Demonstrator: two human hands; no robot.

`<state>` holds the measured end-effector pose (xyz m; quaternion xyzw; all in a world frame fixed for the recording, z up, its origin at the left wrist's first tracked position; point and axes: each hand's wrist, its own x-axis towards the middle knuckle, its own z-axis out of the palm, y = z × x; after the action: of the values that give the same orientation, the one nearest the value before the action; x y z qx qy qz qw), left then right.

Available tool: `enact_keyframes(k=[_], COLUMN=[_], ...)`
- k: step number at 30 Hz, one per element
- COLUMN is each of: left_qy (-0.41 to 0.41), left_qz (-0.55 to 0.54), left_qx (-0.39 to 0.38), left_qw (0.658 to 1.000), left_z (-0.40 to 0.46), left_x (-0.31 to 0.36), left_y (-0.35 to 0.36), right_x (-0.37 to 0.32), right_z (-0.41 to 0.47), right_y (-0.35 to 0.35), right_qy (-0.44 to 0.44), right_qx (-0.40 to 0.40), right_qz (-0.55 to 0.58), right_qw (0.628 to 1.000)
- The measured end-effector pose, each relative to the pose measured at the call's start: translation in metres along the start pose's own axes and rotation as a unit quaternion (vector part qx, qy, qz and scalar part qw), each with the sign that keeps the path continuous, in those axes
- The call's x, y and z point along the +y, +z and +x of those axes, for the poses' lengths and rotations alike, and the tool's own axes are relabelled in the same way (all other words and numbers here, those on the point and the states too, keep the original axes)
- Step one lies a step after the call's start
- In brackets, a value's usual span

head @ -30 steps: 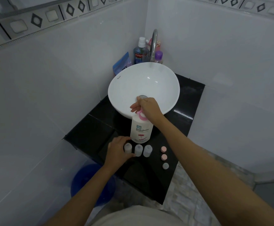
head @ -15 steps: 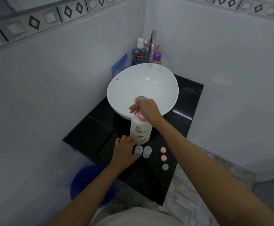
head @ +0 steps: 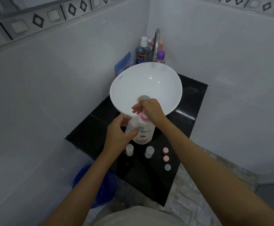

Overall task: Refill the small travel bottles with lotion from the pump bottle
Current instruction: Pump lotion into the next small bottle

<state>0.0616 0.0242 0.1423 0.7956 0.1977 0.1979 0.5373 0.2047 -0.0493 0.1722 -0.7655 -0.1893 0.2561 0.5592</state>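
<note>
Left hand [head: 118,136]: fingers curled round a translucent travel bottle [head: 132,126], lifted off the counter and held against the side of the pump bottle [head: 143,132].
Reason for hold: judged to bring the small bottle's mouth under the pump spout; the spout outlet itself is hidden.
Right hand [head: 151,110]: on the pink pump head [head: 143,117], fingers bent over it; whether they are pressing cannot be told.
Pump bottle: upright on the black counter [head: 188,121], just below the right fingers, touching the held bottle.
Remaining travel bottles: two, uncapped, upright below the left fingers: one [head: 129,150] just beside the left wrist, one [head: 149,152] further right.
Caps [head: 165,158]: three in a row right of the bottles, well apart from both hands; judged set aside so the mouths stay open.
Basin [head: 123,85]: white, beyond the right fingers.
Step in hand: first fill, judged about to begin.
</note>
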Motion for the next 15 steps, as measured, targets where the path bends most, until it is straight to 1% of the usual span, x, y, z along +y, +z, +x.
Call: enact_keyframes(k=[10, 15], left_qy=[0.013, 0.037], left_qz=[0.023, 0.035], left_qx=[0.028, 0.028], left_qw=[0.999, 0.998], left_z=[0.0061, 0.0077], left_x=[0.0033, 0.0081], left_y=[-0.0021, -0.0015], right_x=[-0.0035, -0.0014], right_z=[-0.0022, -0.002], right_y=[-0.0004, -0.0009], right_qy=[-0.004, -0.009], right_qx=[-0.005, -0.008], right_qz=[0.01, 0.001], right_qw=[1.0, 1.0])
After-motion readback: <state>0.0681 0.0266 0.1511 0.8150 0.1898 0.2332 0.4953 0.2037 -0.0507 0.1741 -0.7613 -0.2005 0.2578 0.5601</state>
